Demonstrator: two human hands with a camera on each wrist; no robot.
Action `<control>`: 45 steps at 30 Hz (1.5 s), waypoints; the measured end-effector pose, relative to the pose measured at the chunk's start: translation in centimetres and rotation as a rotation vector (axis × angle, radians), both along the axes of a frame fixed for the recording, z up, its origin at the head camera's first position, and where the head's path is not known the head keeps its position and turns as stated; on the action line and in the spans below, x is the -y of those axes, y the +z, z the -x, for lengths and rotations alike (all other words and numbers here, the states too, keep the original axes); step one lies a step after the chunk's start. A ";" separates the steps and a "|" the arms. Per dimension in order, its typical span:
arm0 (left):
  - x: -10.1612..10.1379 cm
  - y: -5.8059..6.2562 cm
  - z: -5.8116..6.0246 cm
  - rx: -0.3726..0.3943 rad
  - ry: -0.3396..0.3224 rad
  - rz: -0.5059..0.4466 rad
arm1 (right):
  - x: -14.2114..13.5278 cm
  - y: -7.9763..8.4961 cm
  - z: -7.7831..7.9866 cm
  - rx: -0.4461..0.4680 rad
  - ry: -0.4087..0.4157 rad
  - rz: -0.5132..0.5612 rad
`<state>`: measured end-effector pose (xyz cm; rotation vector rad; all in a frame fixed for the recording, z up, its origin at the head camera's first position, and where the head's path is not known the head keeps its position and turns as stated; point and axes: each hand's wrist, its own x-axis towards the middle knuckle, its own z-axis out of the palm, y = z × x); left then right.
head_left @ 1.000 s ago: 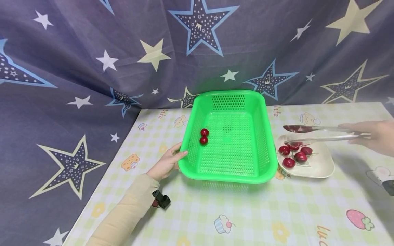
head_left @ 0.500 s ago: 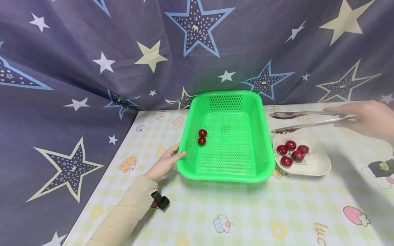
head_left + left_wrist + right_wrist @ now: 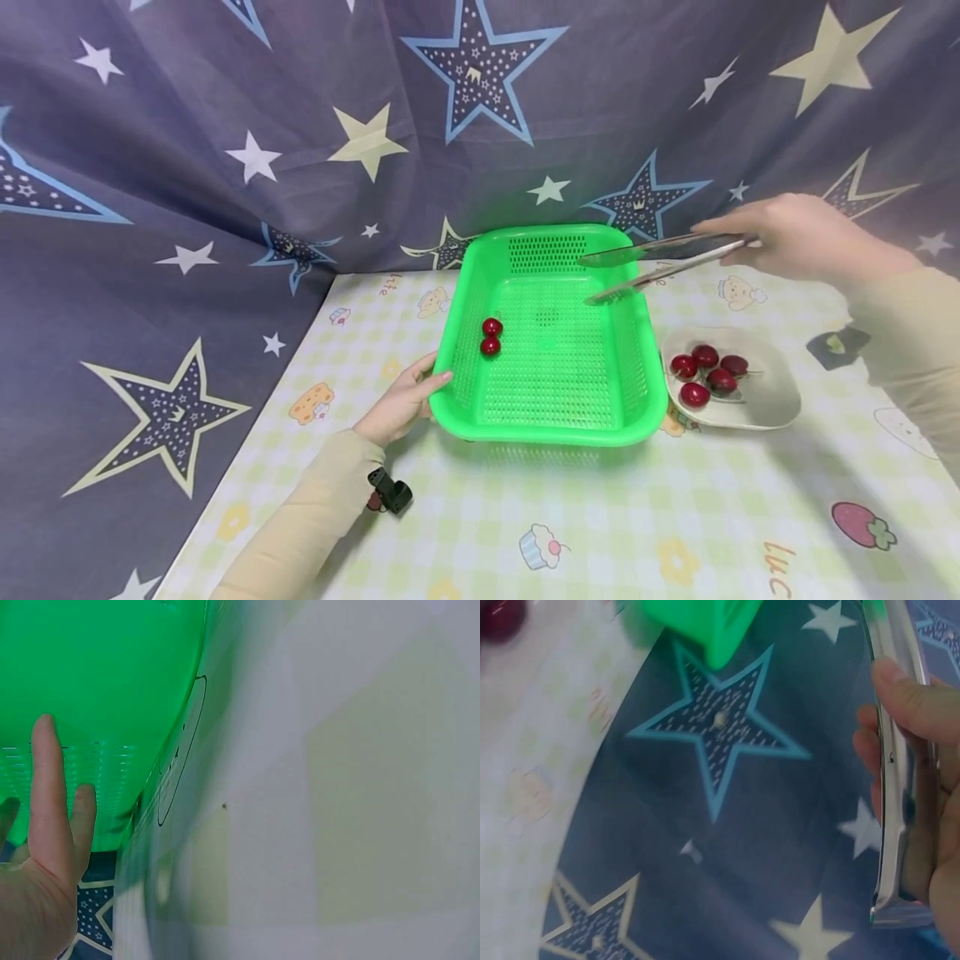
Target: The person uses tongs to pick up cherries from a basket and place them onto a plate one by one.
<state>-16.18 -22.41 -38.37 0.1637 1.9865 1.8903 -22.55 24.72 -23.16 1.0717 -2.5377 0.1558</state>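
Note:
A green plastic basket (image 3: pixel 551 435) stands on the table, with two red cherries (image 3: pixel 491 336) in its left part. At its left side my left hand (image 3: pixel 405 400) rests with its thumb by the rim. In the left wrist view, straight fingers (image 3: pixel 49 795) of that hand lie against the green wall. My right hand (image 3: pixel 795 237) grips metal tongs (image 3: pixel 675 258) above the basket's right rim. Their arms are apart with nothing between the tips, which are over the basket's inside. Several more cherries (image 3: pixel 705 375) lie in a whitish dish (image 3: pixel 772 396) right of the basket.
A patterned checked cloth (image 3: pixel 600 533) covers the table. Behind it hangs a dark blue curtain (image 3: pixel 300 100) with stars, close to the basket's back rim. The dish stands beside the basket's right wall. Black straps with small devices sit on both wrists.
My right hand has lifted the tongs from over the dish and carried them left to above the basket. The cherries in the dish have stayed there. My left hand has kept its place.

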 end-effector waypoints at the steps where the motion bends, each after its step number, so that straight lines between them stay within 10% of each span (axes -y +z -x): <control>1: 0.0 0.0 0.0 0.000 0.001 -0.002 | 0.6 0.3 0.2 0.010 0.002 -0.008; 11: 0.1 -0.3 0.0 -0.004 0.011 -0.008 | 7.2 1.8 1.9 0.130 -0.088 -0.068; 24: 0.1 -0.3 0.2 -0.003 0.012 -0.008 | 13.9 -1.0 4.2 0.210 -0.071 -0.092; 45: 0.2 -0.2 0.0 -0.012 -0.011 -0.014 | 16.3 -4.6 6.9 0.293 -0.136 -0.145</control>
